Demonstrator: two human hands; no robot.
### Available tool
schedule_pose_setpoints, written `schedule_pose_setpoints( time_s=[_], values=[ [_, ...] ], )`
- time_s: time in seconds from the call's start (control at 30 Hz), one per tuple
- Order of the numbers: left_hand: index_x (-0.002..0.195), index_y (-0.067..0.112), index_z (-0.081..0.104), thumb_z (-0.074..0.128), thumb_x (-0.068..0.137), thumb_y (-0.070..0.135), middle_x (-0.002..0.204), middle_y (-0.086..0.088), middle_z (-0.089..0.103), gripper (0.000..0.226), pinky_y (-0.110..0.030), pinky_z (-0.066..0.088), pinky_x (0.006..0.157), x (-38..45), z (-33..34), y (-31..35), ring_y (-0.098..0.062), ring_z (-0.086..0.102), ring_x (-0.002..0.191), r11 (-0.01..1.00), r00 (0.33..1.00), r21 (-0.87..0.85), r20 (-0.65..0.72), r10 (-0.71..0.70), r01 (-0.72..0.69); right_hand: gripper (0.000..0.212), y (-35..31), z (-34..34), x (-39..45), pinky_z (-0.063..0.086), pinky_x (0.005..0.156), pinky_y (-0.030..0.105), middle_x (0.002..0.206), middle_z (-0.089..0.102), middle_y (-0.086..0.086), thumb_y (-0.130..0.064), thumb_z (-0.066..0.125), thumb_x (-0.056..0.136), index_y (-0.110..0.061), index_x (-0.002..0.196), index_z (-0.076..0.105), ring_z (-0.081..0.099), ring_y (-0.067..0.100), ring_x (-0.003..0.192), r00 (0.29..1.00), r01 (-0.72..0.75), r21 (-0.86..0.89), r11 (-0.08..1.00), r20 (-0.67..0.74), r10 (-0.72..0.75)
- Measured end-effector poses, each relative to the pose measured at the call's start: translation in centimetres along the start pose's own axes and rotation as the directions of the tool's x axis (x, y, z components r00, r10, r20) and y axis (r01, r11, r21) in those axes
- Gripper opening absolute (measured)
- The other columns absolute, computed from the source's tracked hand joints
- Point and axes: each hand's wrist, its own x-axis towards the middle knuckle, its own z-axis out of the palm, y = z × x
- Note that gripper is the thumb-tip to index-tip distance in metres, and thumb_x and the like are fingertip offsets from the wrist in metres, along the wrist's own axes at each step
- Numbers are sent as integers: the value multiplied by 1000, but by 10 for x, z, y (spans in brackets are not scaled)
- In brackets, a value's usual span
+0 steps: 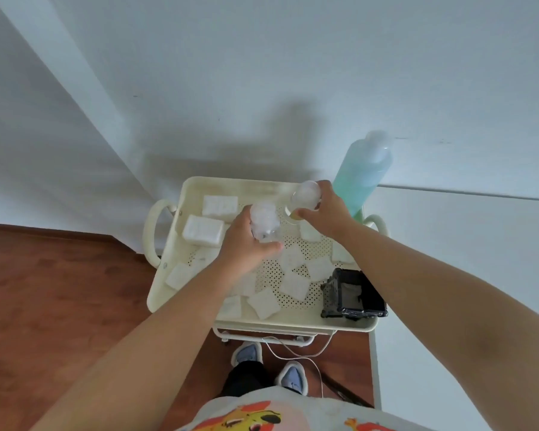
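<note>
My left hand (246, 244) grips a small clear plastic bottle (264, 223) over the middle of a cream perforated cart tray (168, 269). To its right, my right hand (322, 209) holds a second small clear container (305, 195) above the tray's back right part, fingers curled round it. Both containers look blurred. Several white square pads (294, 286) lie scattered on the tray, and thicker white pad stacks (203, 230) sit at its left.
A tall bottle of green liquid (363, 175) stands at the tray's back right corner. A black open box (353, 293) sits at the front right. The cart stands against a white wall, white furniture to its right. A white cable (293, 357) hangs over my feet.
</note>
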Motion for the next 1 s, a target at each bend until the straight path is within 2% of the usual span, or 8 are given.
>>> schedule_pose_setpoints(
  time_s=[0.1,0.17,0.27,0.43,0.57,0.67,0.8,1.0],
  values=[
    [128,36,38,86,62,37,111,12,56,81,-27,48,70,32,-2,9,-11,59,92,999,1000,-34,15,-23,23,65,-6,-5,2,39,48,23,85,52,-7,-34,78,67,-27,117,38,55,10,71,999,-53,-49,997,-16,52],
    [132,32,35,83,66,33,113,5,55,81,-26,44,64,52,0,9,-18,59,91,1000,999,10,38,-21,21,66,-8,-4,3,39,46,21,81,51,-10,-31,80,65,-25,117,40,54,5,69,997,-71,-125,990,-6,71],
    [128,25,37,79,69,26,111,-3,54,72,-28,38,62,77,4,2,-25,56,94,996,995,90,96,-11,2,64,-8,5,8,44,50,25,82,53,-6,-30,80,66,-22,117,42,58,17,74,992,-129,-182,975,-12,129],
    [122,32,40,77,69,20,101,2,53,66,-24,36,56,93,7,3,-20,54,84,992,990,117,135,25,-41,56,-11,6,9,54,62,38,93,59,3,-31,71,79,-21,125,42,61,24,78,990,-139,-151,979,-59,132],
    [121,26,48,80,68,15,110,-1,59,63,-31,43,72,107,12,-5,-23,56,94,987,988,131,138,76,-94,56,-12,12,12,49,64,36,96,58,5,-29,65,85,-20,133,37,59,27,81,986,-165,-170,972,-66,155],
    [120,20,51,81,67,11,117,-7,54,62,-35,46,83,117,13,-7,-25,53,103,978,984,157,136,117,-138,56,-17,14,16,46,65,34,99,57,6,-23,63,86,-20,134,36,57,26,83,986,-153,-137,979,-91,141],
    [120,18,50,81,67,11,117,-8,49,62,-28,37,78,124,10,-12,-20,47,101,968,980,181,124,155,-176,54,-26,15,21,46,67,35,98,54,5,-16,62,82,-22,130,38,55,27,82,989,-120,-128,985,-97,108],
    [121,18,48,80,70,12,118,-6,47,61,-23,32,79,125,6,-16,-15,44,96,952,971,207,133,200,-225,55,-24,16,20,51,72,40,110,58,13,-12,60,87,-21,134,33,57,29,89,982,-187,-128,974,-18,186]
  ],
)
